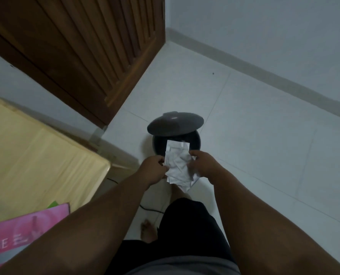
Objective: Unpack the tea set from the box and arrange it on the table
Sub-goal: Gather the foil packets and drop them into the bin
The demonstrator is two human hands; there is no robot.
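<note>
Your left hand (152, 169) and right hand (203, 163), each grip pinching crumpled white paper (178, 163), over the open bin (175, 135), lid (175, 123) raised

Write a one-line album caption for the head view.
Both hands hold crumpled white paper over an open dark bin.

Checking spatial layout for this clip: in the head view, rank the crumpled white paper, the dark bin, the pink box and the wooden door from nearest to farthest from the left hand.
1. Crumpled white paper: held in the left hand, shared with the right hand.
2. Dark bin: just ahead on the floor, lid raised.
3. Pink box: on the table at lower left.
4. Wooden door: far upper left.
</note>
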